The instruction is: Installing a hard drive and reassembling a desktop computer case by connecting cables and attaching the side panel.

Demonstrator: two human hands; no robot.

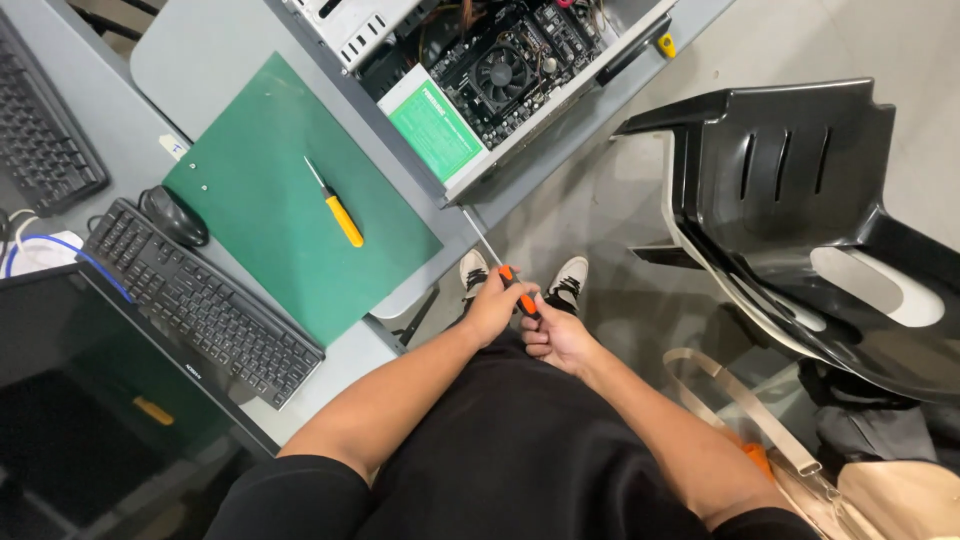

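Both hands on one orange-handled screwdriver (512,290) — left hand (492,308) closed round the upper handle, right hand (553,337) pinching the lower end. It's held off the bench, just past its near edge, above the shoes (522,276), thin shaft angled up toward the open computer case (490,75). A yellow screwdriver (336,206) lies loose mid green mat (280,190), well apart from both hands.

Both hands, left hand (493,308) and right hand (553,338), grip orange-handled screwdriver (517,290) beside grey desk (200,70); open computer case (500,70) above.
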